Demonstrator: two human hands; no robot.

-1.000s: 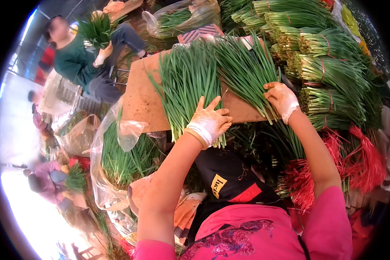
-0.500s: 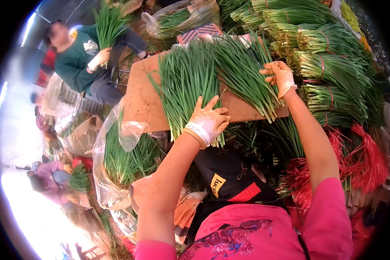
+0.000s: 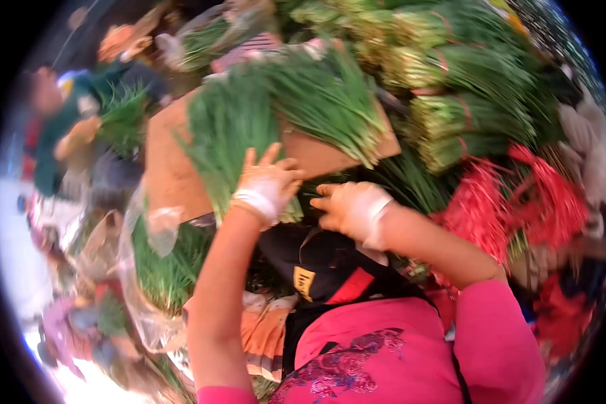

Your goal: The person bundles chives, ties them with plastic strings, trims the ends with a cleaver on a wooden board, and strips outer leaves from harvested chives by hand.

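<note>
On the desk [image 3: 165, 161], left heap of green stalks [image 3: 229, 124], loose, reaching from the far edge to a little past the near edge, pale ends toward the wearer; next to it, right heap of green stalks [image 3: 326, 97], aslant, pale ends by the near right corner; strip of brown surface between the two at the near edge

Left hand [image 3: 269, 188], pale at the wrist, at the near edge; wide open, fingers spread, laid on the right side of the left heap's lower end; touching, with no closed grip visible

Right hand [image 3: 353, 210] off the desk, just on the wearer's side of the near edge; near the left hand but apart from it; part open, fingers loosely bent, nothing seen in its grasp; slightly blurred

Off the right edge, stacked tied bundles [image 3: 481, 114] with red bands; nearer the wearer, red strands [image 3: 549, 195] in hanging bunches; by the near left corner, clear plastic bag [image 3: 151, 326] with more greens [image 3: 168, 266]; between near edge and wearer, dark cloth [image 3: 283, 249] with yellow and red patches; well off the left edge, blurred co-worker [image 3: 50, 148] in a green top, bunch of greens [image 3: 124, 121] close by
</note>
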